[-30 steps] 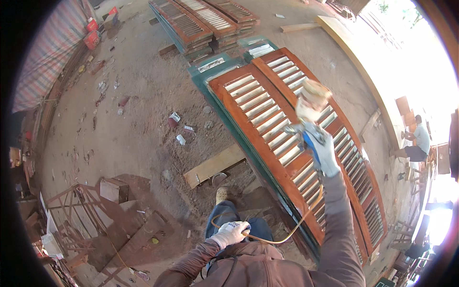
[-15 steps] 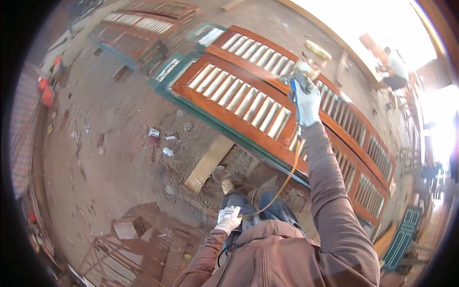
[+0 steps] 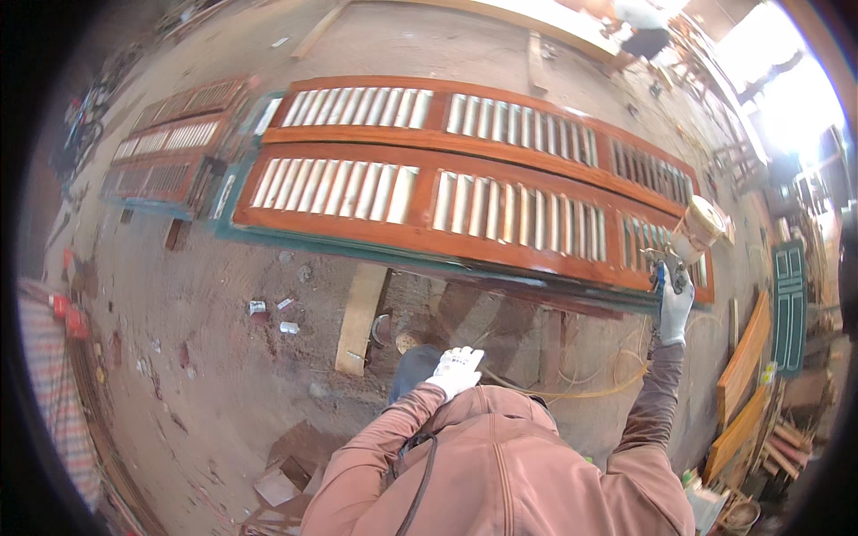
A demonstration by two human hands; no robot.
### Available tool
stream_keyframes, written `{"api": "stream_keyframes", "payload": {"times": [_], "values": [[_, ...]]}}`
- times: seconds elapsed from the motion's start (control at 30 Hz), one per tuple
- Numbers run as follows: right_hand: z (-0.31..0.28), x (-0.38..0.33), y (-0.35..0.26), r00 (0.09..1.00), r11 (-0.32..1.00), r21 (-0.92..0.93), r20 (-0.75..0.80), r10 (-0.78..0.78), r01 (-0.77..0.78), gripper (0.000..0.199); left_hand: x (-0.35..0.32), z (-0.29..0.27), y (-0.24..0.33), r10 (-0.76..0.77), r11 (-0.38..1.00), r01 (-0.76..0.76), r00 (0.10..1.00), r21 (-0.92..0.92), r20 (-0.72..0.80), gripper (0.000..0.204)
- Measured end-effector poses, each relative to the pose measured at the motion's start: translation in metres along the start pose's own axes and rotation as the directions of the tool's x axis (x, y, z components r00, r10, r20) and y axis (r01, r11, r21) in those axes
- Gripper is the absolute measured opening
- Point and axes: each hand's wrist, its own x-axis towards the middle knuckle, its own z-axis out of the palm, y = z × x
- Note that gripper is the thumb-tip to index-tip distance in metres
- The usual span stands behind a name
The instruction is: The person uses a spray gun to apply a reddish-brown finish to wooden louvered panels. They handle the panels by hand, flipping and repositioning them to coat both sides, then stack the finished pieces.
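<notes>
We see a dirt floor (image 3: 206, 393) filling most of the view, and across it lie two long louvred wooden shutters (image 3: 465, 210) in a glossy red-brown, side by side on a teal frame (image 3: 357, 250), raised above the floor. A second, smaller stack of louvred shutters (image 3: 165, 152) lies to the left, well apart. A pale wooden plank (image 3: 360, 317) rests on the ground just below the near shutter's edge.

Our right hand (image 3: 675, 304), in a white and blue glove, is closed around the grip of a spray gun (image 3: 684, 255), held out over the right end of the near shutter. The gun's round pale cup (image 3: 702, 223) sits on top, tilted toward the shutters. A thin yellowish hose (image 3: 581, 390) trails below the right forearm and runs toward our body.

Our left hand (image 3: 456, 368), in a white glove, is held close to our chest above the brown hooded jacket (image 3: 509, 464), fingers loosely curled; we cannot tell if it grips anything. Small cans (image 3: 268, 317) lie scattered on the floor to the left of the plank.
</notes>
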Motion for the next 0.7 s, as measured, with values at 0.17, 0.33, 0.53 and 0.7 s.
{"api": "stream_keyframes", "payload": {"times": [0.17,0.33,0.53,0.7], "values": [[-0.089,-0.075,-0.004,0.963,0.998,0.012,0.263,0.062,-0.067,0.032,0.029,-0.014,0.159,0.051,0.745,0.055,0.989,-0.665,0.139,0.091],[-0.119,-0.164,0.033,0.896,1.000,-0.012,0.443,0.026,-0.023,0.041,0.046,0.065,0.286,0.132,0.075,0.084,0.987,-0.994,0.094,0.093],[-0.123,-0.242,0.073,0.804,0.828,-0.396,0.585,-0.105,0.397,0.051,0.025,0.128,0.318,-0.193,-0.234,0.097,0.971,-0.967,0.144,0.056],[-0.121,-0.270,0.081,0.607,0.867,-0.316,0.794,0.020,0.384,0.053,-0.006,0.178,0.273,-0.333,-0.309,0.123,0.915,-0.943,0.228,0.021]]}}
